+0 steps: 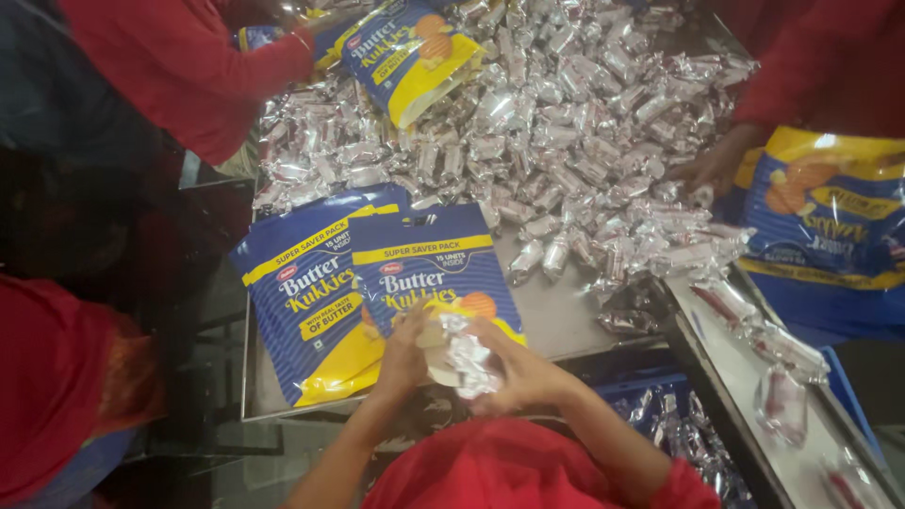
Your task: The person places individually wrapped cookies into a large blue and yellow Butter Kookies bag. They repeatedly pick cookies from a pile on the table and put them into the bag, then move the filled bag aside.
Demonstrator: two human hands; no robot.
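Silver packets (460, 356) sat bunched at six o'clock, gripped between the left hand (403, 358) and right hand (514, 372), both closed on them, above a blue bag (429, 273); the heap (566, 123) at twelve o'clock remained unpacked.

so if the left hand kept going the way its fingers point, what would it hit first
Probably the blue and yellow biscuit bag lying right ahead of the left hand, which is already at its lower edge; depth is hard to judge.

Left hand (403, 356) and right hand (514, 372) raised together, fingers curled inward; forearms bare, converging
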